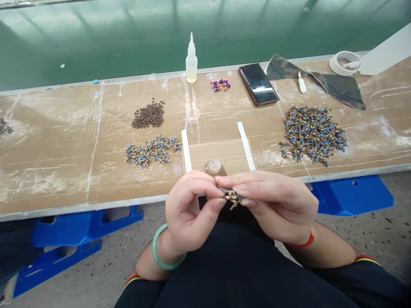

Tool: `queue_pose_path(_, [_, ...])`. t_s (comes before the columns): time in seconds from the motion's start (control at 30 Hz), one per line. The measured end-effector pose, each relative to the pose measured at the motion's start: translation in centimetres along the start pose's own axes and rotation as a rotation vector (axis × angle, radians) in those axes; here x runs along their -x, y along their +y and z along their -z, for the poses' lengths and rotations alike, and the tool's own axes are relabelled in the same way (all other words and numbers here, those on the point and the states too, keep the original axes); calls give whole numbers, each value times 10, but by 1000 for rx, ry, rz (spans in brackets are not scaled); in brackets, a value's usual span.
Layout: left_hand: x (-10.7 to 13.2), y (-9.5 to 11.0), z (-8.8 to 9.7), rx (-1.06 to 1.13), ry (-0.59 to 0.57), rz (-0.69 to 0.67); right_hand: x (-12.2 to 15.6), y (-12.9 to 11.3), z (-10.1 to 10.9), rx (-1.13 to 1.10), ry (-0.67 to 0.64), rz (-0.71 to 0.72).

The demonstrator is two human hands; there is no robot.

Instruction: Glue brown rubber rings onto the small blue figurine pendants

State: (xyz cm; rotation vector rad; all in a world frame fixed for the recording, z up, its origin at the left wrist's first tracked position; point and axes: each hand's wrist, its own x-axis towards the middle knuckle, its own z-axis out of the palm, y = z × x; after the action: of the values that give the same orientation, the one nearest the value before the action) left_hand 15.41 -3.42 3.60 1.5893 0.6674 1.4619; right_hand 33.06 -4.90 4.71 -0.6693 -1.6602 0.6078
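Just past the table's front edge, a tiny painted figurine (pixel 233 197) in blue, yellow and red is pinched by the fingers of my right hand (pixel 282 205). My left hand (pixel 194 209) is closed too, its thumb and fingertips meeting at the figurine's other end. Whether a smaller part sits between those left fingertips is hidden. Right beyond my fingers lies a small round clear piece (pixel 213 167) with a swirled surface. A pile of similar figurines (pixel 313 134) is on the right, and a smaller group of figurines (pixel 152 150) on the left. Behind that group are small brown discs (pixel 148 114).
A dropper bottle (pixel 192 64) stands at the back, near a clear cup (pixel 193 115) and purple-orange pieces (pixel 220 84). Further right lie a phone (pixel 258 84), camouflage cloth (pixel 340 89), a white-handled tool (pixel 302 83) and a tape roll (pixel 337 64). Blue stools (pixel 356 196) stand below the table.
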Motion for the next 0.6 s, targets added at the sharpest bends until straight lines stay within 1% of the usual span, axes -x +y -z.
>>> queue_pose_path(0.13, [0,-1,0,13,3,2,-1,0,2,27,-22,38])
queue_pose_path(0.3, [1,-1,-1,20,8,1,-3,-1,3,114,-26,64])
queue_pose_path(0.53, [1,-1,0,1,17,-36,-5,-2,6,250,-59,180])
queue_pose_path(0.6, [1,-2,1,-22,11,-62,-8,-5,10,278,-105,216])
